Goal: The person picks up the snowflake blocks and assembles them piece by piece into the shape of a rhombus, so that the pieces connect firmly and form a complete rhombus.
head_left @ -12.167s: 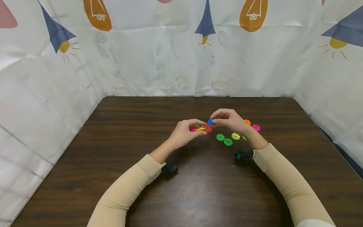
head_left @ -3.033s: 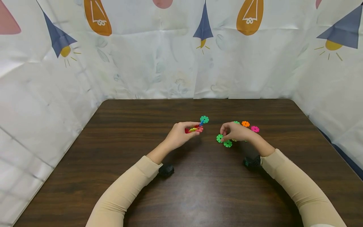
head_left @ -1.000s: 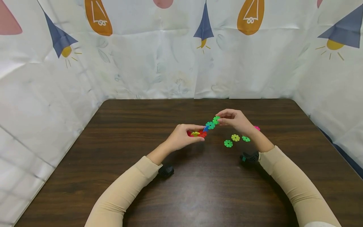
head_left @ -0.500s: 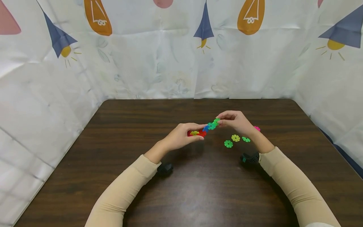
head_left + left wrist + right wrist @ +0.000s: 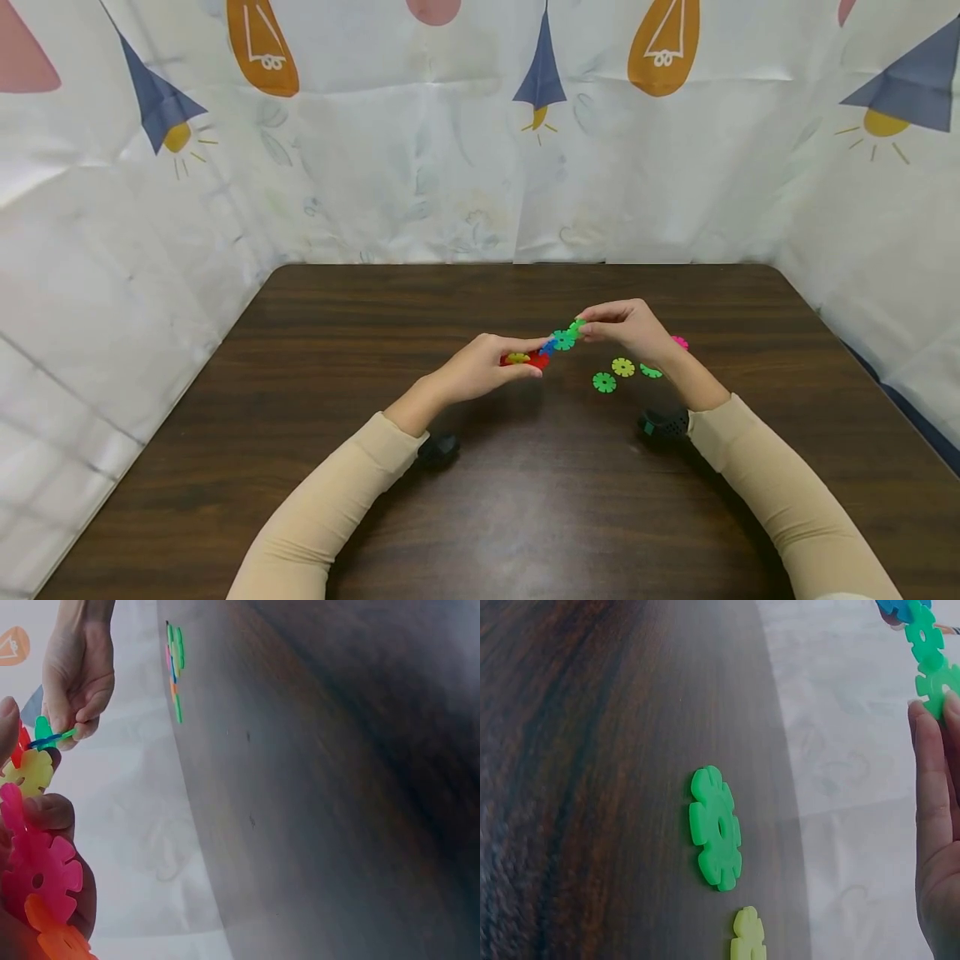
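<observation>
From the head camera, we see a brown counter [image 5: 360,325] with a pale curtain [image 5: 465,167] behind it. The left hand [image 5: 476,367] holds a chain of little wheels between its thumb and fingers. We spot a red wheel [image 5: 537,362], a yellow wheel [image 5: 517,358], a blue wheel [image 5: 549,347] and a teal wheel [image 5: 563,340], up above the counter. The right hand [image 5: 633,327] pinches a bright green wheel [image 5: 576,328] at the far end. Near that arm, we see a loose green wheel [image 5: 604,382], a loose yellow wheel [image 5: 623,367] and a loose pink wheel [image 5: 679,342].

From the left wrist, we find a big pink wheel [image 5: 41,874] and an orange wheel [image 5: 60,937] by the left hand. The right hand is farther off, its fingers close together on the green.

From the right wrist, we see the bright green wheel touching the teal one, but we cannot tell if they are locked. Below, the loose green and loose yellow wheels lie on the counter.
</observation>
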Motion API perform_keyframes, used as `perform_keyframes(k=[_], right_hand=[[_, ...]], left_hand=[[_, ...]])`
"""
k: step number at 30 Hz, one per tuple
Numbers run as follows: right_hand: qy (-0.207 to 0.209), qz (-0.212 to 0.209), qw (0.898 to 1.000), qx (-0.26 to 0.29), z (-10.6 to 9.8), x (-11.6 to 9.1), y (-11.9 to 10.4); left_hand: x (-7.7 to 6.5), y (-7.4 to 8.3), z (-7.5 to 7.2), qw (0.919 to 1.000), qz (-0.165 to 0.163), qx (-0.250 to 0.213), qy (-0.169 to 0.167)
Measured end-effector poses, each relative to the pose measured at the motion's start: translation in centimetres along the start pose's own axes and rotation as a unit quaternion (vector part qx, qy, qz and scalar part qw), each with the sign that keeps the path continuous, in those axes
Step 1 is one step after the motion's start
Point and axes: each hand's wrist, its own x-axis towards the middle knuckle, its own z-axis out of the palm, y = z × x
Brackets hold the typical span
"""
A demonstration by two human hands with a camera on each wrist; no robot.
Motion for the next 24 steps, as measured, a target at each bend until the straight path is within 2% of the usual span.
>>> perform_keyframes(k=[10, 24], right_hand=[[-0.001, 0.002, 1.000, 0.005, 0.41, -0.20, 0.18], [0.008, 0.009, 1.000, 0.018, 0.25, -0.40, 0.57]], left_hand=[[-0.31, -0.10, 0.05, 0.9997, 0.000, -0.007, -0.023], [-0.21, -0.09, 0.08, 0.9994, 0.008, -0.019, -0.029]])
